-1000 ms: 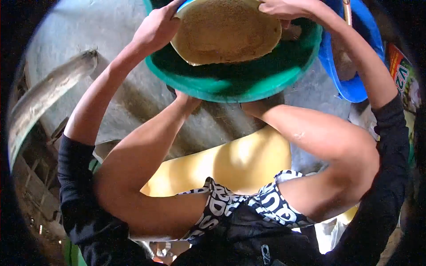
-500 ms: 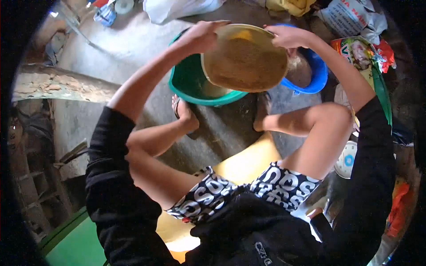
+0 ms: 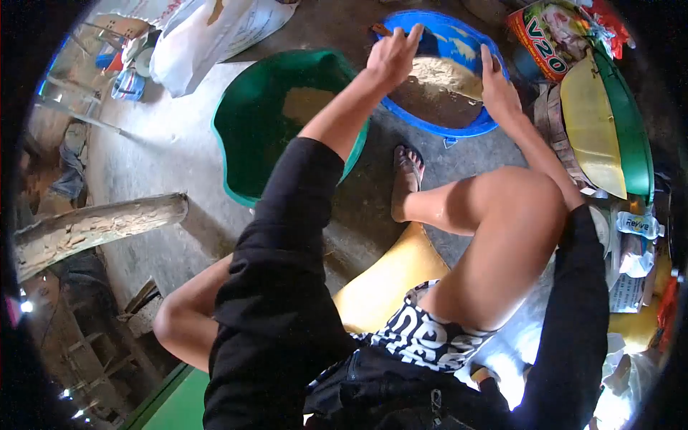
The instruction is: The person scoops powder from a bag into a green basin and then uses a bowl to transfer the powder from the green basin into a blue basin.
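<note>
Both hands are over the blue basin [image 3: 469, 130], on its left and right sides. My left hand [image 3: 391, 60] is bent round something dark, with one finger pointing forward. My right hand [image 3: 499, 92] has its fingers along the edge of something at the basin's right side. What they grip is not clear; the round tray is not plainly visible. Light tan powder [image 3: 448, 77] and darker brown material lie between the hands. To the left sits the green basin [image 3: 247, 143], with a tan patch of powder [image 3: 307, 105] inside.
White sacks [image 3: 215, 43] lie at the upper left. A log [image 3: 107, 223] juts in from the left. At the right are a V20 bag [image 3: 542, 44], a yellow basin [image 3: 589, 129] and a labelled bottle [image 3: 640, 225]. A yellow container [image 3: 390, 272] lies between the legs.
Both hands have moved from above the green basin to the blue basin, and the round tray no longer shows clearly. The view has shifted, exposing the green basin's inside.
</note>
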